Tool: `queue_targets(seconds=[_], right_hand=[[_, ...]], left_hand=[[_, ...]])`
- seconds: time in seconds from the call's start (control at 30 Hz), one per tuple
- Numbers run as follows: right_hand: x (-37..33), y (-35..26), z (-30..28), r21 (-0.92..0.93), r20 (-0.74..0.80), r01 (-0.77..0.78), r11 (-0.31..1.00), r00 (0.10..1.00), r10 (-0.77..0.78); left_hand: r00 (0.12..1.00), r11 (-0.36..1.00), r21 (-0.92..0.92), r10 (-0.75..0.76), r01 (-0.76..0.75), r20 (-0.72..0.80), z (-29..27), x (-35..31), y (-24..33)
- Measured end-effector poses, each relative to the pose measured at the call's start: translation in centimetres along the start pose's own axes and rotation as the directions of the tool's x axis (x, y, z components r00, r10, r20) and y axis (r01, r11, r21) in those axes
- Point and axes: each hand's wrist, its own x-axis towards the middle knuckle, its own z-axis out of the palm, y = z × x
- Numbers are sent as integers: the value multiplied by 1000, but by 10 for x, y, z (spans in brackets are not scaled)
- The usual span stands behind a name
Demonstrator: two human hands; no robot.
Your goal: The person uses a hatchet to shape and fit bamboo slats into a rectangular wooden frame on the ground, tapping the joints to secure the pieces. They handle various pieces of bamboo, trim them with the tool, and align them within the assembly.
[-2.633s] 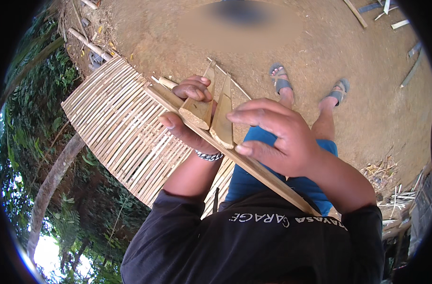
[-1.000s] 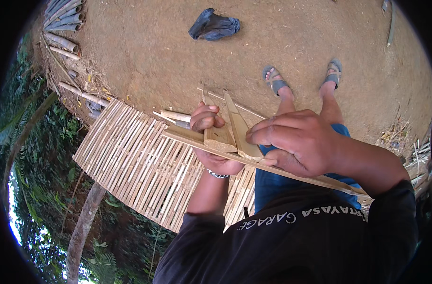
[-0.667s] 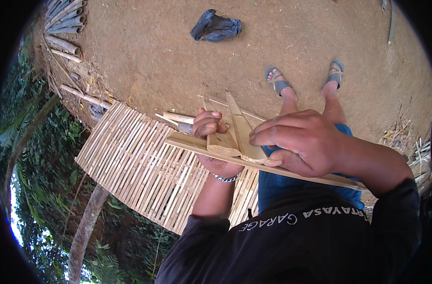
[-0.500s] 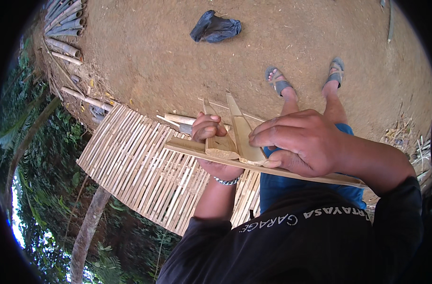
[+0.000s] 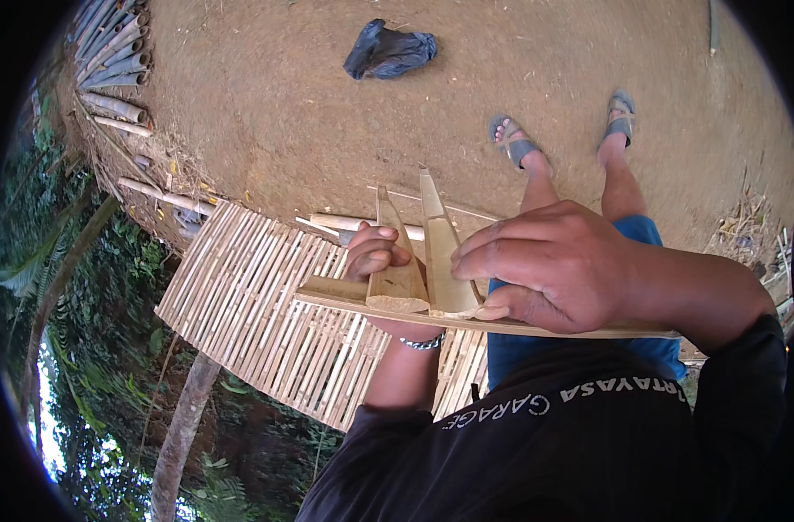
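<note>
Slatted bamboo platform: lies beneath my left forearm. Long bamboo slat: nearly level across my lap, less slanted than earlier. Right split-bamboo piece: tapered, broad end at slat. Left split-bamboo piece: beside it, likewise placed. My right hand: earlier spread loose, now closed on right piece's outer edge; pair seems better steadied. My left hand: fingers curled on left piece, thumb hidden. Both pieces lie between my fingers.

soft daylight, white glare through foliage, dark fisheye rim
</note>
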Motion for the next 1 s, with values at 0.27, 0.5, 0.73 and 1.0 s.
queue_targets(seconds=[0.27, 0.5, 0.73, 1.0], right_hand=[[0, -1, 3, 25, -27, 1, 1000, 1000, -1], [-2, -1, 10, 42, -71, -15, 999, 997, 18], [7, -6, 17, 157, -150, -25, 987, 987, 49], [0, 8, 27, 276, -182, -65, 959, 976, 118]], left_hand=[[998, 996, -84, -13, 7, -63, -4, -1, -4], [996, 990, 130, -48, 58, -79, -7, -4, -5], [1000, 998, 66, -6, 7, -7, -2, -22, -6], [998, 998, 16, 62, -62, 1, 17, -49, -28]])
